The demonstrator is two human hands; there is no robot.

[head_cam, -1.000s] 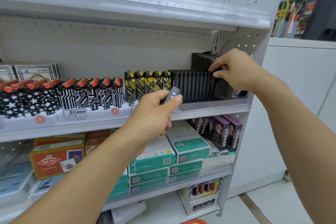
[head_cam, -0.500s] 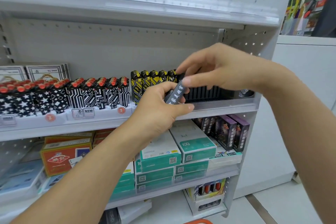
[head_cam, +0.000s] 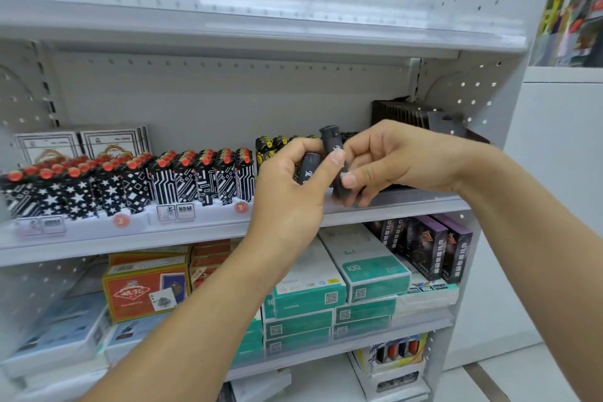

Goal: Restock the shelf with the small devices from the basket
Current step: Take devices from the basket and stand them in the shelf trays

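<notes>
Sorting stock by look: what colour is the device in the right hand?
Dark grey-black with pale lettering, seen in the head view.

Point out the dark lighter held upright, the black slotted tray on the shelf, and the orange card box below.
dark lighter (head_cam: 330, 142), head view, upper body near its cap.
black slotted tray (head_cam: 399, 114), head view, ribbed back section.
orange card box (head_cam: 140, 295), head view, front face.

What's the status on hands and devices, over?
Left hand grips one small black device. Right hand pinches a second, upright black device. Black slotted tray behind; nothing blocking.
</notes>
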